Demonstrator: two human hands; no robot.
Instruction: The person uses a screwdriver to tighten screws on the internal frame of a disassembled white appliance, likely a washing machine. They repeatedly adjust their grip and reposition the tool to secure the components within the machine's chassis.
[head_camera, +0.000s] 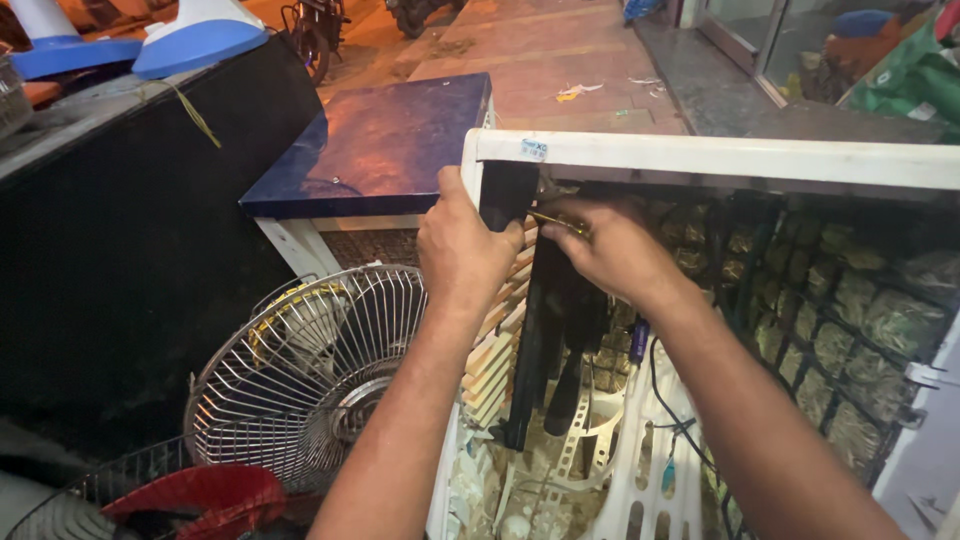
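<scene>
Up at the top corner of the white air-cooler casing (700, 158), both hands meet on one long black vertical channel (535, 330). Its long axis runs nearly upright, leaning slightly, from just under the casing's top rail down into the cabinet, where its lower end sits among white plastic ribs (640, 470). The left hand (462, 250) wraps the channel's upper end from outside, fingers closed around it and thumb toward the corner post. The right hand (615, 250) comes from inside the cabinet, fingers pinched narrow on a slim yellowish tool (560, 221), probably a screwdriver, whose tip points left at the channel's top, just beside the left hand; so the work point lies between the two hands.

Inside the casing are cooling-pad panels of straw-like fibre behind dark mesh (850, 320), a row of wooden louvre slats (498, 340) along the left edge, and loose wires (672, 420). Outside, lower left, a wire fan guard (310, 370) leans near a red fan blade (195, 498), and a blue-topped cabinet (375, 145) stands behind.
</scene>
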